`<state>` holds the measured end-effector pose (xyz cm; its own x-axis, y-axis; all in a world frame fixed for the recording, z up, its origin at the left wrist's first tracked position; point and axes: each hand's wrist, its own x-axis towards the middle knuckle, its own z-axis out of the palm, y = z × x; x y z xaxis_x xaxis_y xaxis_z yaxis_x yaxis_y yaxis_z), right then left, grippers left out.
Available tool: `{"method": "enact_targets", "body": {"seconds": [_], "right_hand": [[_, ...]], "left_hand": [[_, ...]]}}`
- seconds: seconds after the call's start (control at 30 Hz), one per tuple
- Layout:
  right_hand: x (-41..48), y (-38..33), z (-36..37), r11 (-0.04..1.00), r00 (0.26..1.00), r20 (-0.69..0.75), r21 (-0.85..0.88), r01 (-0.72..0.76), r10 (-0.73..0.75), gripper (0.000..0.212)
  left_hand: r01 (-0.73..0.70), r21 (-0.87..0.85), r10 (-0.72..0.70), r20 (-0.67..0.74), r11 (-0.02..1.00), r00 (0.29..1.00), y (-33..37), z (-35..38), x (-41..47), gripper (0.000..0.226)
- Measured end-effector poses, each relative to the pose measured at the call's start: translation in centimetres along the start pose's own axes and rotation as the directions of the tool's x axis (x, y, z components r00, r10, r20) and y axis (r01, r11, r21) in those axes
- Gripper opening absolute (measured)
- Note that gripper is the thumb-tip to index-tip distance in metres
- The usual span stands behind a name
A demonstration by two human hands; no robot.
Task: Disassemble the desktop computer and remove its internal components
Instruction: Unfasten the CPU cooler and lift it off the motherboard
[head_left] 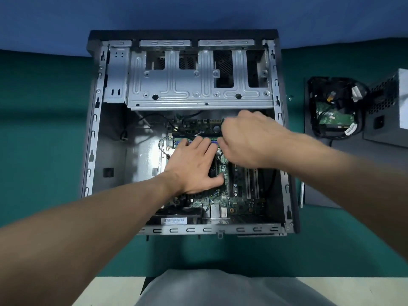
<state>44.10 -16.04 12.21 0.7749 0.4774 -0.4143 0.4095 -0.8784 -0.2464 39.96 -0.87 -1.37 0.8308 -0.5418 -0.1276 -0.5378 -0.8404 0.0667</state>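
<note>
The desktop computer case (95,151) lies on its side in the middle of the teal tabletop (44,129), its side cover off and its inside facing up. A bare grey metal drive cage (198,89) fills the far part. The green motherboard (240,202) sits in the near right part, with long expansion slots (251,184) running near to far and thin black cables (154,117) looping at its far edge.

The case's metal rim frames the opening on all four sides. The left inner floor of the case, between the left wall and the board, is bare grey sheet. To the right of the case, a hard drive (331,115) in a black carrier and a grey power supply (388,102) rest on a grey panel (344,173), apart from the case.

Both forearms reach in over the near rim. The left hand (192,166) lies palm down on the board, its fingers (205,146) straight and released, the thumb spread to the right. The right hand (249,140) is just beside it, knuckles up, its fingers bent down toward the far part of the board. It is blurred, and whether they grasp anything cannot be told.
</note>
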Motion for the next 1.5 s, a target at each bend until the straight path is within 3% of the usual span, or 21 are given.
{"method": "enact_targets", "body": {"seconds": [0.1, 0.27, 0.33, 0.47, 0.6, 0.73, 0.77, 0.8, 0.87, 0.93, 0.97, 1.0, 1.03, 1.07, 1.13, 1.2, 1.27, 1.3, 1.33, 1.4, 1.5], "right_hand": [[1.5, -1.2, -1.1, 0.994, 0.957, 0.270, -0.008, -0.106, 0.105, 0.019], [3.2, -2.4, -1.4, 0.974, 0.851, 0.486, -0.192, -0.119, 0.200, 0.025], [3.1, -2.3, -1.5, 0.969, 0.846, 0.493, -0.222, -0.105, 0.204, 0.024], [2.5, -2.3, -1.7, 0.930, 0.914, 0.395, -0.362, 0.064, 0.091, 0.014], [2.1, -2.6, -1.8, 0.771, 0.925, 0.377, -0.572, 0.280, -0.056, 0.027], [1.9, -1.8, -1.9, 0.560, 0.866, 0.397, -0.662, 0.499, -0.303, 0.038], [1.9, -1.6, -1.8, 0.566, 0.852, 0.404, -0.637, 0.523, -0.331, 0.038], [1.8, -1.3, -1.8, 0.650, 0.860, 0.395, -0.569, 0.504, -0.322, 0.036], [1.8, -1.0, -1.8, 0.891, 0.930, 0.316, -0.342, 0.297, -0.188, 0.032], [2.3, -0.8, -1.7, 0.992, 0.950, 0.286, -0.027, -0.122, 0.125, 0.030], [2.6, -0.6, -1.6, 0.921, 0.891, 0.356, 0.160, -0.355, 0.282, 0.026], [2.9, -0.4, -1.6, 0.783, 0.796, 0.471, 0.296, -0.548, 0.379, 0.023], [3.0, -0.2, -1.6, 0.653, 0.706, 0.573, 0.351, -0.671, 0.417, 0.021], [2.9, -0.1, -1.6, 0.575, 0.650, 0.629, 0.365, -0.732, 0.427, 0.021], [3.0, -0.2, -1.5, 0.543, 0.616, 0.655, 0.354, -0.762, 0.437, 0.021], [2.9, -0.9, -1.4, 0.672, 0.689, 0.582, 0.302, -0.676, 0.432, 0.019], [2.4, -1.4, -1.3, 0.916, 0.844, 0.423, 0.074, -0.394, 0.329, 0.022], [2.2, -1.7, -1.3, 0.973, 0.906, 0.354, -0.091, -0.213, 0.231, 0.025], [1.9, -2.0, -1.4, 0.967, 0.939, 0.321, -0.253, -0.044, 0.126, 0.026], [1.4, -2.3, -1.6, 0.850, 0.946, 0.322, -0.485, 0.208, -0.048, 0.025], [1.1, -2.6, -1.4, 0.579, 0.869, 0.395, -0.648, 0.494, -0.299, 0.028]], "left_hand": [[-0.013, -0.006, 0.013, -0.017, 1.000, 1.000, 0.0, 0.1, 0.0, 0.068], [-0.002, -0.007, 0.002, -0.021, 1.000, 1.000, 0.1, 0.2, 0.0, 0.072], [0.003, -0.007, -0.003, -0.021, 1.000, 1.000, 0.0, 0.3, 0.0, 0.072], [0.000, -0.003, 0.000, -0.028, 1.000, 1.000, 0.0, 0.4, 0.1, 0.071], [-0.001, -0.012, 0.001, -0.031, 1.000, 1.000, -0.1, 0.4, 0.2, 0.071], [-0.011, -0.028, 0.009, -0.049, 1.000, 0.999, -0.1, 0.3, 0.1, 0.067], [-0.005, -0.027, 0.004, -0.042, 1.000, 0.999, -0.1, 0.2, 0.1, 0.068], [0.000, -0.018, 0.000, -0.032, 1.000, 0.999, -0.1, 0.2, 0.1, 0.069], [0.003, -0.003, -0.003, -0.033, 1.000, 0.999, -0.1, 0.3, 0.1, 0.069], [-0.002, -0.004, 0.001, -0.036, 1.000, 0.999, -0.1, 0.3, 0.0, 0.068], [-0.005, -0.007, 0.005, -0.038, 1.000, 0.999, -0.2, 0.3, 0.0, 0.068], [-0.006, -0.010, 0.005, -0.041, 1.000, 0.999, -0.2, 0.2, 0.0, 0.067], [-0.005, -0.012, 0.005, -0.041, 1.000, 0.999, -0.2, 0.2, 0.0, 0.066], [-0.005, -0.012, 0.005, -0.038, 1.000, 0.999, -0.2, 0.1, 0.0, 0.066], [-0.002, -0.013, 0.001, -0.035, 1.000, 0.999, -0.2, 0.1, 0.0, 0.066], [0.001, -0.014, -0.001, -0.035, 1.000, 0.999, -0.2, 0.2, 0.0, 0.066], [0.003, -0.018, -0.004, -0.027, 1.000, 1.000, -0.2, 0.2, 0.0, 0.067], [0.006, -0.020, -0.007, -0.022, 1.000, 1.000, -0.2, 0.2, 0.1, 0.068], [0.008, -0.024, -0.009, -0.015, 1.000, 1.000, -0.2, 0.2, 0.1, 0.070], [0.009, -0.032, -0.009, -0.004, 0.999, 1.000, -0.2, 0.1, 0.2, 0.072], [0.006, -0.044, -0.005, 0.015, 0.999, 1.000, -0.2, 0.0, 0.2, 0.075]]}}
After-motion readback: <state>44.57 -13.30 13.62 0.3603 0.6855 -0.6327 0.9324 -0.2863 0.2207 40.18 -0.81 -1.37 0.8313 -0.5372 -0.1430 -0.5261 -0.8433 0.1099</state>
